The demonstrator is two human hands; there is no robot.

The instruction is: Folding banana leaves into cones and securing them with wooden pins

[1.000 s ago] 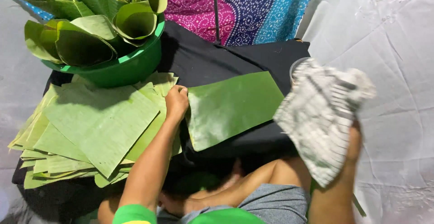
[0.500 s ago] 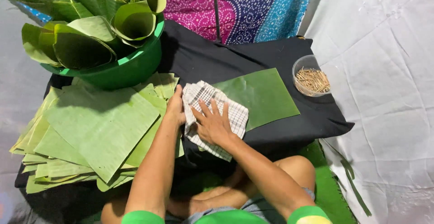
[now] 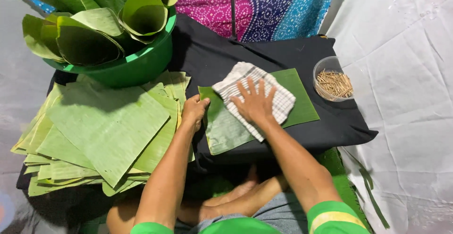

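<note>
Black cloth covers the low table in front of me, with a patterned pink and blue fabric behind it and white sheeting off to my right. One single leaf lies flat on the black cloth, and my right hand presses one checked rag onto it, fingers spread wide and flat, gripping nothing. My left hand rests curled on the leaf's near left edge, pinning it; I cannot tell whether the fingers pinch it. Just left of that hand sits one stack of cut leaves, too many to count. One green bowl behind the stack holds several rolled leaf cones. One small clear cup of wooden sticks stands near the leaf's far right corner.
</note>
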